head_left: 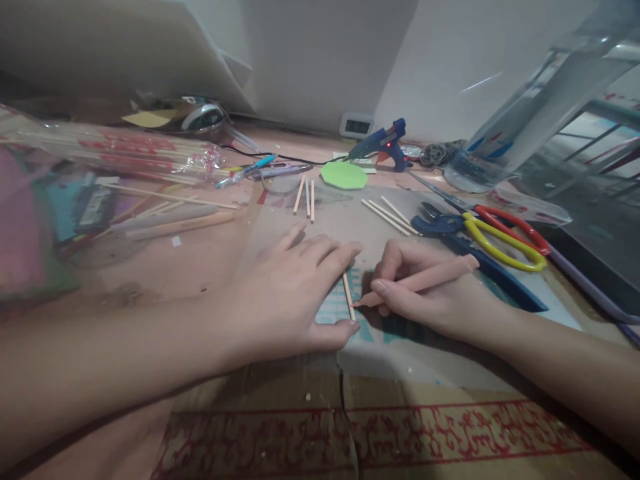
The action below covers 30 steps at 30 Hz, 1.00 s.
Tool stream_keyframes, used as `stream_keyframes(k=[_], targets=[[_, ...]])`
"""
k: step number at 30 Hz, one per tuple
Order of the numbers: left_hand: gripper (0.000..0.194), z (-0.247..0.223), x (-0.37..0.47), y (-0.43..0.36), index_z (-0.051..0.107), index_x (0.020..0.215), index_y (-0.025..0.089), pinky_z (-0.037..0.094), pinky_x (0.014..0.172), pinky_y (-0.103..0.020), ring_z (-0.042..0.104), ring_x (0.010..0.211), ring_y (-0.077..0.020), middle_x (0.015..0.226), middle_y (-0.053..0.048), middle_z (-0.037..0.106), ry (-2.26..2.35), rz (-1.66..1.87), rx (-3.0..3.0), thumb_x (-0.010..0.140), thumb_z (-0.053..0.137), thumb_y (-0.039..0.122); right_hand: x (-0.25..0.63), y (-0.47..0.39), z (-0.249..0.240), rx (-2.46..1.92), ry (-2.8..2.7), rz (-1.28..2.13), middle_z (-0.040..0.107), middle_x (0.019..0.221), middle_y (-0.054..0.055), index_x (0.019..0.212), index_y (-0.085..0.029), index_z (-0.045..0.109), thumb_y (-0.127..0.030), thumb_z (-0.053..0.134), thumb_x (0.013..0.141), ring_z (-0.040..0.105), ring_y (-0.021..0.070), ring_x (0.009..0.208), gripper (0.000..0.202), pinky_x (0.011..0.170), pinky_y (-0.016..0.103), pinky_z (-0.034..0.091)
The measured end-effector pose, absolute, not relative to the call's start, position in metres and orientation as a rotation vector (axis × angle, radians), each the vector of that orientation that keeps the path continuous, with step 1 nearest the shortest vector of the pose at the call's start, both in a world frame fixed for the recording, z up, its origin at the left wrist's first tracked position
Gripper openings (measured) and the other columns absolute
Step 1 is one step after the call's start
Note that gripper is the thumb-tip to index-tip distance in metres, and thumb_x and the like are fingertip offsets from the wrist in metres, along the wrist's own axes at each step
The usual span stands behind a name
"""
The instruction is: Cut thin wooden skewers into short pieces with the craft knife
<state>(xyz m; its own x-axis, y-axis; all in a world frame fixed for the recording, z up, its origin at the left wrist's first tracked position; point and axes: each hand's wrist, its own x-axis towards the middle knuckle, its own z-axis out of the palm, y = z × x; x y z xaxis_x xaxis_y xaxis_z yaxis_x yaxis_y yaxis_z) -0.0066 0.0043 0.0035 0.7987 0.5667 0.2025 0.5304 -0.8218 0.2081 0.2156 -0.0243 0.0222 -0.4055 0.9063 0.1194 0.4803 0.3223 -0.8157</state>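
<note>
The left hand (300, 290) steadies a stick (348, 293), thumb at its near end and fingers towards its far end; the right hand (440, 300) grips a pen (425, 275), nib at the stick just beyond the left thumb. A round stick could roll if the thumb eases or the pen presses sideways, smearing the mark. The nib sits close enough to ink the thumb. Pliers (505, 281) lie just beside the right hand, so a swing outward might knock them, or scatter the loose sticks (385, 217) beyond it. Past both hands, the glue gun (375, 143) shows a red light; its tip may be hot, should a reach stray there.
</note>
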Motion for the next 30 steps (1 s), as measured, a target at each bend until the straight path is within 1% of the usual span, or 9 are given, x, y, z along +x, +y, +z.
stream_keyframes(k=[3,9,15,17,21,25,28,30], targets=[[0.078,0.003,-0.007,0.004,0.042,0.148,0.01,0.02,0.124,-0.056,0.056,0.129,-0.0329,0.137,-0.016,0.061,0.877,0.385,2.842,0.088,0.062,0.056,0.216,-0.025,0.022,-1.224,-2.012,0.968,0.069,0.066,0.001,0.068,-0.02,0.056,-0.025,0.066,0.092,0.065,0.0105,0.057,0.027,0.049,0.018,0.045],[0.074,0.003,-0.008,0.005,0.043,0.147,0.011,0.018,0.125,-0.054,0.056,0.13,-0.0315,0.137,-0.015,0.061,0.86,0.402,2.847,0.089,0.06,0.054,0.218,-0.027,0.023,-1.198,-2.083,1.017,0.069,0.062,0.001,0.068,-0.02,0.057,-0.028,0.07,0.089,0.062,0.0116,0.053,0.026,0.045,0.019,0.042],[0.081,0.004,-0.009,0.006,0.041,0.149,0.011,0.021,0.124,-0.054,0.055,0.131,-0.0333,0.14,-0.017,0.06,0.861,0.38,2.884,0.088,0.061,0.061,0.215,-0.026,0.025,-1.263,-2.009,1.044,0.072,0.063,0.001,0.07,-0.022,0.053,-0.027,0.068,0.089,0.066,0.013,0.056,0.024,0.048,0.019,0.044],[0.081,0.004,-0.009,0.005,0.04,0.149,0.01,0.02,0.124,-0.055,0.055,0.131,-0.0338,0.139,-0.017,0.059,0.849,0.374,2.894,0.088,0.06,0.059,0.215,-0.025,0.026,-1.254,-2.021,1.026,0.072,0.063,0.001,0.07,-0.022,0.054,-0.026,0.068,0.088,0.065,0.0124,0.056,0.024,0.047,0.019,0.043],[0.069,0.005,-0.01,0.004,0.042,0.148,0.009,0.018,0.124,-0.057,0.057,0.129,-0.0337,0.137,-0.018,0.061,0.841,0.379,2.897,0.092,0.054,0.046,0.216,-0.024,0.026,-1.235,-2.052,0.982,0.071,0.063,0.0,0.069,-0.021,0.054,-0.025,0.068,0.088,0.063,0.0114,0.056,0.024,0.047,0.019,0.042],[0.052,0.004,-0.01,0.008,0.044,0.146,0.01,0.021,0.123,-0.058,0.059,0.126,-0.0305,0.133,-0.015,0.064,0.857,0.442,2.857,0.099,0.047,0.034,0.215,-0.024,0.026,-1.237,-2.05,0.987,0.071,0.063,0.001,0.069,-0.021,0.055,-0.027,0.068,0.088,0.064,0.0123,0.056,0.024,0.047,0.02,0.043],[0.033,0.002,-0.01,0.016,0.061,0.13,0.017,0.029,0.12,-0.055,0.062,0.121,-0.0263,0.126,-0.01,0.069,0.851,0.479,2.815,0.105,0.044,0.031,0.214,-0.025,0.026,-1.266,-2.028,1.032,0.072,0.065,0.002,0.068,-0.022,0.054,-0.027,0.068,0.088,0.067,0.0138,0.059,0.025,0.048,0.02,0.046],[0.028,0.002,-0.011,0.022,0.069,0.118,0.02,0.034,0.116,-0.053,0.064,0.117,-0.0245,0.121,-0.008,0.071,0.807,0.519,2.806,0.105,0.045,0.029,0.214,-0.025,0.027,-1.286,-2.025,1.054,0.072,0.065,0.003,0.068,-0.021,0.055,-0.027,0.069,0.087,0.068,0.0141,0.059,0.025,0.048,0.02,0.047]])
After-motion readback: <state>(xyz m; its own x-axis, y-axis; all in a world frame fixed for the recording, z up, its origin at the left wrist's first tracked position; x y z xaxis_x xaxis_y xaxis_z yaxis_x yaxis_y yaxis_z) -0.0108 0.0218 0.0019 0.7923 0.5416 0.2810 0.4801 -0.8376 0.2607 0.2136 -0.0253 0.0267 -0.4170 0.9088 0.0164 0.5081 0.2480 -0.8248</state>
